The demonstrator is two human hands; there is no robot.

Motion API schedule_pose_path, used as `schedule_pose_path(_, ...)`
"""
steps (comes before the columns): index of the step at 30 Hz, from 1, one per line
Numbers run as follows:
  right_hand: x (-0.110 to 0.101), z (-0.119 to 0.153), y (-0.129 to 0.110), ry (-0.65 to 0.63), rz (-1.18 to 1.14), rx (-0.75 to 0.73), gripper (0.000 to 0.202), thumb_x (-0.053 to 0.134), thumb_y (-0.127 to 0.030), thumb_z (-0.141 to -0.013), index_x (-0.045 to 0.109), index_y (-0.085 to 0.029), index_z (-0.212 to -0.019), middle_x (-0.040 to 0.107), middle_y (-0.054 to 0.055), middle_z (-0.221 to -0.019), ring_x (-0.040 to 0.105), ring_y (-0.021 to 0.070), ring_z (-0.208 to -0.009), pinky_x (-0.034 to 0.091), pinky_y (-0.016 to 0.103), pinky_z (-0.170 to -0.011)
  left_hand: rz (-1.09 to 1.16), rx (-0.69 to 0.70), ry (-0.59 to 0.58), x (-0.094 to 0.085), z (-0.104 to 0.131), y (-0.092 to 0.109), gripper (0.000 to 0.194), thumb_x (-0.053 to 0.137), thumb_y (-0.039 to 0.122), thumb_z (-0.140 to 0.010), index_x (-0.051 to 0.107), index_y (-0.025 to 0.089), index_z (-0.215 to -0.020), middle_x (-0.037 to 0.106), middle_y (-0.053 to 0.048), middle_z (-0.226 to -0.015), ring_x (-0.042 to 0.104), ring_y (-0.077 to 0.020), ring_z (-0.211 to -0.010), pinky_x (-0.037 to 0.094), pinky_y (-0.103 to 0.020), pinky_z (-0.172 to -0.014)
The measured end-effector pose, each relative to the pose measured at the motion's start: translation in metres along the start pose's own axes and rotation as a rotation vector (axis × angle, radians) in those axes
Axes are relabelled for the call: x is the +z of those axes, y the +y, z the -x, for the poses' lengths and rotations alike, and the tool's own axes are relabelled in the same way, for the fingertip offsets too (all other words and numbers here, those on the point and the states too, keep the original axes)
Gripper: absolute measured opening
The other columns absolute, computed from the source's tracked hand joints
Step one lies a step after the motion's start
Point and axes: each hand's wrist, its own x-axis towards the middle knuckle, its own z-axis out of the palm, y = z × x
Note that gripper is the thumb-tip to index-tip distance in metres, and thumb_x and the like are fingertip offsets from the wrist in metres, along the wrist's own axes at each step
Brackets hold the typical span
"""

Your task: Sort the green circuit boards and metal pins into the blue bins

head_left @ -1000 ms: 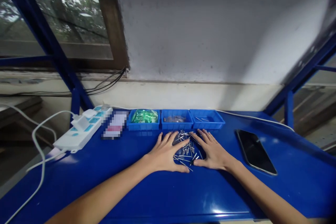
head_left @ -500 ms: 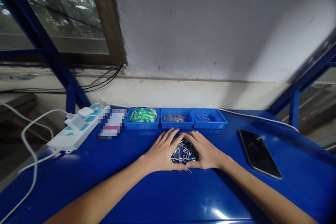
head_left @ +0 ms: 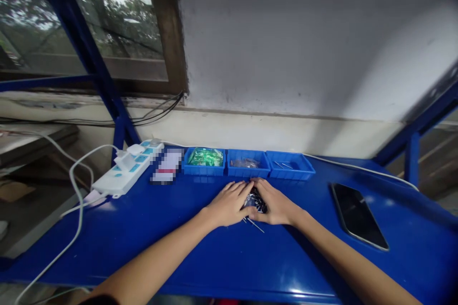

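Observation:
My left hand [head_left: 229, 204] and my right hand [head_left: 277, 203] lie on the blue tabletop, curved round a small heap of thin metal rivets [head_left: 255, 200] from either side. Their fingertips meet at the far edge of the heap, and the thumbs come together at the near edge. Silver stems and dark parts show in the gap between the palms; the rest of the heap is covered. A long thin rivet stem [head_left: 256, 225] pokes out toward me below the thumbs.
Behind my hands stand three blue bins: one with green packets [head_left: 205, 157], one with clear bags [head_left: 245, 163], one with a few pins [head_left: 286, 166]. A dark phone [head_left: 359, 216] lies right. At left are a pixelated card [head_left: 168, 166] and a white power strip [head_left: 127, 171] with cables.
Both hands have drawn closer together, squeezing the heap of rivets into a smaller space. The thumbs now meet, and the view has shifted a little to the left.

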Motion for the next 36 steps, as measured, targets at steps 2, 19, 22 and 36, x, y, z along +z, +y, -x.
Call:
schedule_pose_path(2, -0.001, -0.004, -0.008, 0.028, -0.024, 0.009, 0.075, 0.062, -0.055, -0.072, 0.037, -0.011, -0.127, 0.045, 0.021, -0.127, 0.041, 0.0330, -0.118, 0.037, 0.050, -0.097, 0.036, -0.037, 0.056, -0.002, 0.002, 0.003, 0.061, 0.041, 0.046, -0.091, 0.023, 0.018, -0.142, 0.040, -0.014, -0.140, 0.039, -0.0289, -0.127, 0.031, -0.045, -0.105)
schedule_pose_path(19, 0.003, -0.038, -0.035, 0.152, -0.161, 0.095, 0.027, 0.048, -0.041, -0.088, 0.054, -0.019, -0.103, 0.058, 0.007, -0.096, 0.050, 0.0212, -0.091, 0.040, 0.038, -0.082, 0.607, -0.257, 0.571, -0.009, 0.001, -0.022, 0.025, 0.034, 0.025, -0.095, 0.057, 0.017, -0.098, 0.056, -0.006, -0.096, 0.062, -0.0152, -0.084, 0.050, -0.031, -0.079)
schedule_pose_path(22, 0.004, -0.040, -0.035, 0.221, -0.147, 0.156, 0.024, 0.047, -0.040, -0.089, 0.058, -0.020, -0.096, 0.060, 0.006, -0.092, 0.051, 0.0216, -0.091, 0.040, 0.039, -0.081, 0.599, -0.211, 0.645, -0.009, 0.000, -0.019, 0.020, 0.039, 0.023, -0.093, 0.054, 0.017, -0.105, 0.051, -0.007, -0.103, 0.063, -0.0138, -0.084, 0.051, -0.029, -0.078)
schedule_pose_path(36, -0.010, -0.037, -0.066, 0.312, -1.088, 0.607, 0.056, 0.032, -0.058, -0.089, 0.062, -0.015, -0.071, 0.054, 0.001, -0.062, 0.048, 0.0152, -0.063, 0.038, 0.029, -0.065, 0.108, 0.290, 0.794, -0.025, 0.007, 0.009, 0.025, 0.048, 0.004, -0.084, 0.063, 0.023, -0.090, 0.065, -0.002, -0.084, 0.055, -0.0187, -0.093, 0.047, -0.036, -0.083)
